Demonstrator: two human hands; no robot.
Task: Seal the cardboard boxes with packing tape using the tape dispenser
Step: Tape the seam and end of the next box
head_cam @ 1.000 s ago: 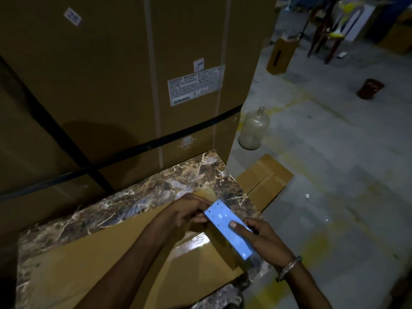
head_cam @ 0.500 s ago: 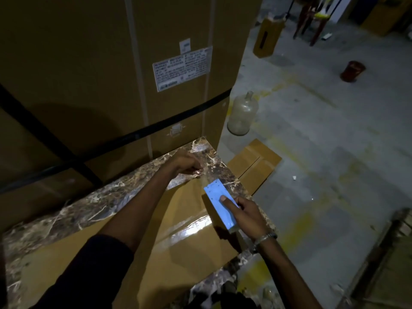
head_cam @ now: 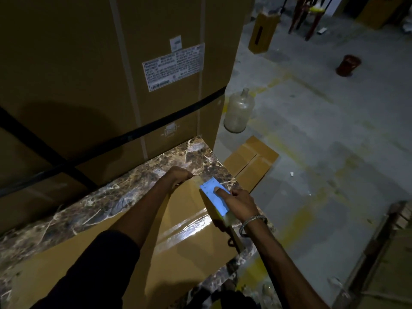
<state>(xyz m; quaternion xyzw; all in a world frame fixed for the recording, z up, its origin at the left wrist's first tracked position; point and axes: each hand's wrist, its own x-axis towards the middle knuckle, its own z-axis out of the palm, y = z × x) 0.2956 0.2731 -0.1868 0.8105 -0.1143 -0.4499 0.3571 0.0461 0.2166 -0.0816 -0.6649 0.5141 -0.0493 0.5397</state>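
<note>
A flat cardboard box (head_cam: 93,259) lies on a marble tabletop (head_cam: 73,210), with a shiny strip of clear packing tape (head_cam: 185,228) running across it. My right hand (head_cam: 240,204) grips the tape dispenser (head_cam: 214,197), whose blue plate faces up near the box's far right corner; my index finger lies along the plate. My left hand (head_cam: 178,176) is curled at the box's far edge and pinches the tape end (head_cam: 197,178) that stretches from the dispenser.
A tall strapped carton (head_cam: 100,74) stands right behind the table. On the concrete floor to the right lie a flattened carton (head_cam: 252,166), a glass jug (head_cam: 238,112), a small upright box (head_cam: 263,32) and a red pot (head_cam: 347,64). Chair legs (head_cam: 312,21) stand at the far back.
My left hand moved from beside the dispenser to the box's far edge, drawing tape out. The right hand carried the dispenser toward the far corner. The camera tilted down.
</note>
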